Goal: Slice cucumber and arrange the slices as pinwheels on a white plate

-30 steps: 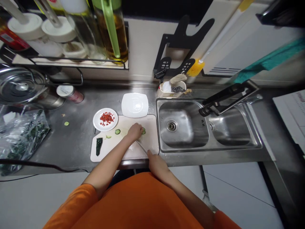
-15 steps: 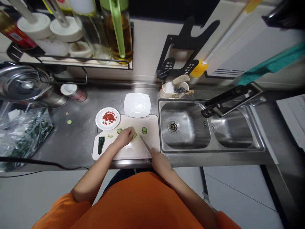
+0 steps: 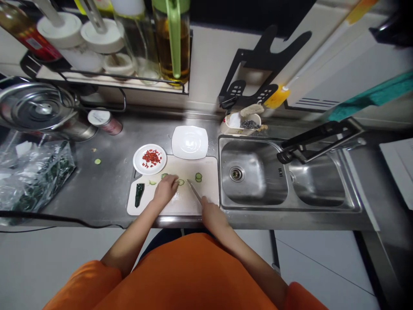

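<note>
My left hand (image 3: 165, 189) is over the middle of the white cutting board (image 3: 187, 209), its fingers curled together. Anything between those fingers is hidden. Right beside its fingertips lies a cucumber slice (image 3: 181, 182). My right hand (image 3: 213, 216) grips a knife (image 3: 195, 192) by the handle, with the blade pointing up and left toward that slice. Two overlapping cucumber slices (image 3: 198, 177) rest to the right of the blade. Another slice (image 3: 164, 175) is partly covered behind my left hand. Pale green pieces (image 3: 152, 182) and a dark green vegetable piece (image 3: 139, 194) lie on the board's left side.
A round plate of chopped red pieces (image 3: 151, 158) overlaps the board's upper left corner. Behind the board sits a white square plate (image 3: 189, 142). The double sink (image 3: 254, 172) borders the board on the right. A plastic bag of greens (image 3: 41, 176) lies far left.
My left hand has shifted a little left across the board, and the cucumber slice by its fingertips sits further left too. The knife tip has also moved slightly left. The camera view has shifted.
</note>
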The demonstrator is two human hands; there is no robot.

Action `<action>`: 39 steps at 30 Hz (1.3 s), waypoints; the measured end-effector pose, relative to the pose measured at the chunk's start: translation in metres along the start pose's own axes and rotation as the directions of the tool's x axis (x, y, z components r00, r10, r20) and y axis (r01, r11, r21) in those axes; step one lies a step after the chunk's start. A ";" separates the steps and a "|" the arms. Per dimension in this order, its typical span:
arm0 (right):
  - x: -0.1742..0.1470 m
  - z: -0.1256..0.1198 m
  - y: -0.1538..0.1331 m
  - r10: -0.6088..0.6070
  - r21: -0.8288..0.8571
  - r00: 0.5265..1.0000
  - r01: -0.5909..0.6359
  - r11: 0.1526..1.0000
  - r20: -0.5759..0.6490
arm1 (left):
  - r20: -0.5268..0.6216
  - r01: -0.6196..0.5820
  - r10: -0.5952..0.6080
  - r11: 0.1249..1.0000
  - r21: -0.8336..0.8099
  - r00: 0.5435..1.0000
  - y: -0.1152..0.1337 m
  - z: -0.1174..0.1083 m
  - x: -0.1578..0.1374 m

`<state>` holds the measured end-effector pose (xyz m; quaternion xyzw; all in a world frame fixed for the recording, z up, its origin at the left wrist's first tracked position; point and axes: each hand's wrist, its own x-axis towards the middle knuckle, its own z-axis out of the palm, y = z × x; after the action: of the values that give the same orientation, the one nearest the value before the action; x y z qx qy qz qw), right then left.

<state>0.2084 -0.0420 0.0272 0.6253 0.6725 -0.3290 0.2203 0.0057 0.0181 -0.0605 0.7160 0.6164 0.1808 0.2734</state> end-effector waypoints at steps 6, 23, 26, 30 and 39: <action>0.003 0.001 -0.017 -0.046 -0.030 0.999 0.046 0.999 -0.002 | -0.072 0.020 -0.021 1.000 -0.015 0.997 -0.006 0.016 -0.017; 0.000 -0.009 -0.032 -0.016 0.002 0.999 0.016 1.000 0.049 | -0.160 0.011 -0.021 0.998 -0.060 0.987 -0.009 0.025 -0.018; 0.000 -0.008 -0.033 -0.009 0.002 0.998 0.009 1.000 0.065 | -0.150 0.022 -0.032 0.997 -0.068 0.988 -0.008 0.025 -0.017; 0.001 -0.006 -0.033 -0.015 0.010 0.998 0.014 1.000 0.057 | -0.115 0.051 -0.058 0.996 -0.069 0.992 -0.008 0.024 -0.017; 0.001 -0.008 -0.034 -0.002 0.012 0.997 0.001 1.000 0.072 | -0.085 0.081 -0.087 0.994 -0.076 0.993 -0.007 0.022 -0.016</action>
<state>0.1758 -0.0357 0.0373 0.6139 0.6625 -0.3555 0.2404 0.0106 -0.0011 -0.0813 0.6704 0.6505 0.2228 0.2790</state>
